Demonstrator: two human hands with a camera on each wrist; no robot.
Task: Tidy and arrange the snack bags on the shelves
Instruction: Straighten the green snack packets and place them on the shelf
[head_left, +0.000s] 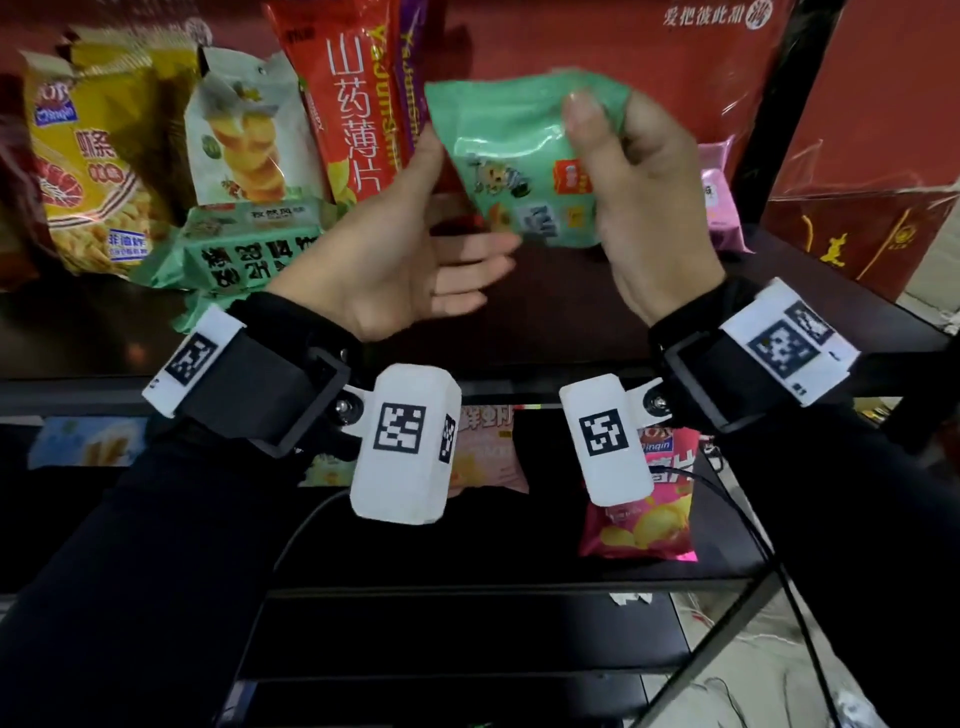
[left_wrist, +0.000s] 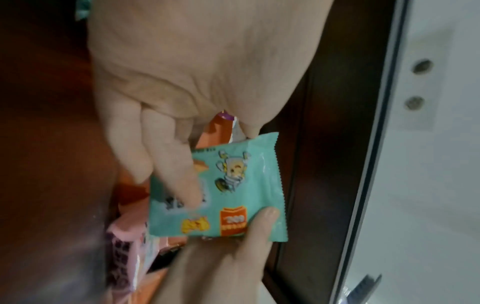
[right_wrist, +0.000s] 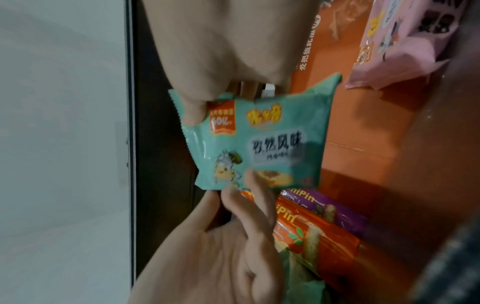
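Observation:
My right hand (head_left: 602, 130) pinches a small green snack bag (head_left: 514, 156) by its upper right corner and holds it in the air in front of the upper shelf (head_left: 545, 322). The right thumb (right_wrist: 192, 111) lies on the bag's printed front (right_wrist: 259, 144). My left hand (head_left: 467, 208) is open just left of and below the bag. Its thumb rests along the bag's left edge. In the left wrist view its straight fingers (left_wrist: 179, 176) touch the bag's face (left_wrist: 233, 185).
Leaning on the upper shelf are a yellow shrimp-chip bag (head_left: 88, 166), a pale potato-chip bag (head_left: 239, 135), a red-orange bag (head_left: 348, 104) and a purple one (head_left: 410, 78). A green multipack (head_left: 249, 244) lies flat. A pink pack (head_left: 719, 197) stands right. A pink chip bag (head_left: 639, 525) lies below.

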